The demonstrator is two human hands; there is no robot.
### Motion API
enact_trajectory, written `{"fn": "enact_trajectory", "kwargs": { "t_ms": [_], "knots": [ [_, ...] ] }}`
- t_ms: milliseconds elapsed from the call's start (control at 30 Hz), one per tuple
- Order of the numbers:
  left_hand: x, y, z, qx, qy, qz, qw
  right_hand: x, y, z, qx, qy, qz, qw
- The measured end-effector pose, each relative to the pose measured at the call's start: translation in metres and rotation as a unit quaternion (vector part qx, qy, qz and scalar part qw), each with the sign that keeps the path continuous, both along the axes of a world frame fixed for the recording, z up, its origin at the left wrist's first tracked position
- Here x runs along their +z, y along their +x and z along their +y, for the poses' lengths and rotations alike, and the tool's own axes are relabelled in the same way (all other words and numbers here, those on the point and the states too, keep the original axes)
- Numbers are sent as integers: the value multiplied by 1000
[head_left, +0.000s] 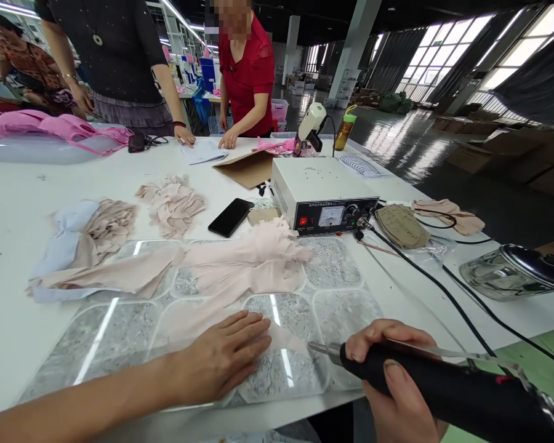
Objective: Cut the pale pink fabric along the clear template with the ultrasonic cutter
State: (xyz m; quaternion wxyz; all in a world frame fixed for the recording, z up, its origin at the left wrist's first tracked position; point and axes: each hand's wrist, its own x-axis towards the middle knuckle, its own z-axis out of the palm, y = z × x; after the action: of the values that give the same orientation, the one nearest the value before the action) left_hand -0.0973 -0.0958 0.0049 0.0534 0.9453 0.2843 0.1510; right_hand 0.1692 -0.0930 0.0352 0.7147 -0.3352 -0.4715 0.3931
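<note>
My left hand [224, 354] lies flat, fingers stretched out, on a thin beige fabric piece [189, 317] spread over a glossy stone-patterned mat [344, 314]. My right hand [404, 375] is wrapped round a black handheld ultrasonic cutter [425, 378]. Its metal tip points left, close to the right end of the fabric; whether it touches cannot be told. A pile of beige fabric pieces [253, 258] lies on the mat just beyond my left hand. Behind it stands a white control box [325, 194] with a dial and knobs, and a black cable runs from its front.
Bundled fabric pieces [108, 227], a loose fabric heap [173, 203] and a phone [231, 217] lie beyond the mat. At right are cardboard patterns [401, 226] and a lidded metal pot [512, 274]. Two people stand across the table, hands on papers [205, 152]; another sits far left.
</note>
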Motion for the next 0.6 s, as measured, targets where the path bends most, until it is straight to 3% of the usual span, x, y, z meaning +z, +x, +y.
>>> {"fn": "enact_trajectory", "kwargs": {
  "t_ms": [100, 267, 433, 600],
  "knots": [
    [-4, -2, 4, -6, -8, 13, 1000, -3, 6, -3, 20, -9, -16, 1000],
    [11, -6, 5, -28, -23, 8, 999, -3, 17, -16, 76, -30, -23, 996],
    [13, 8, -12, 22, 7, -12, 1000, -3, 11, -18, 21, -37, 43, 998],
    [2, 16, -25, 80, 23, 3, 997, -7, 17, -21, 87, -77, 29, 993]
  ]
}}
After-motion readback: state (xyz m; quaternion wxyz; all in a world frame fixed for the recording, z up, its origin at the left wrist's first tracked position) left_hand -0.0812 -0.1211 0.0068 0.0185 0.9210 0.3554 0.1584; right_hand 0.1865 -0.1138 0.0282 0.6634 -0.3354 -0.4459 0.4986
